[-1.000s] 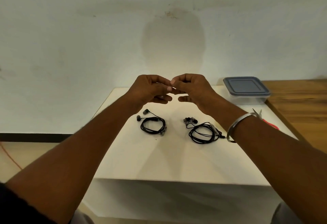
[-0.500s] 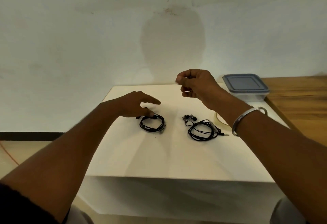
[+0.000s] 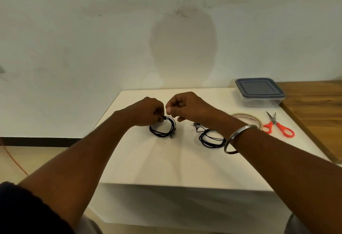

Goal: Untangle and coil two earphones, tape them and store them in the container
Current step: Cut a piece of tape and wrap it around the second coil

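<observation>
Two black coiled earphones lie on the white table (image 3: 140, 161). My left hand (image 3: 148, 111) grips the top of the left earphone coil (image 3: 163, 132), lifting that edge slightly. My right hand (image 3: 185, 107) is right beside it, thumb and forefinger pinching what looks like a small clear piece of tape at the same spot on the coil. The right earphone coil (image 3: 211, 138) lies flat, partly hidden under my right wrist. The clear container (image 3: 260, 101) stands at the back right with its grey lid on.
A tape roll (image 3: 249, 120) and orange-handled scissors (image 3: 278, 127) lie right of my right wrist, in front of the container. A wooden surface (image 3: 314, 111) adjoins the table's right side. A white wall rises behind the table.
My hands were pinched together high above the table, then parted. The left went down onto the left coil and took hold of it. The right followed down to it.
</observation>
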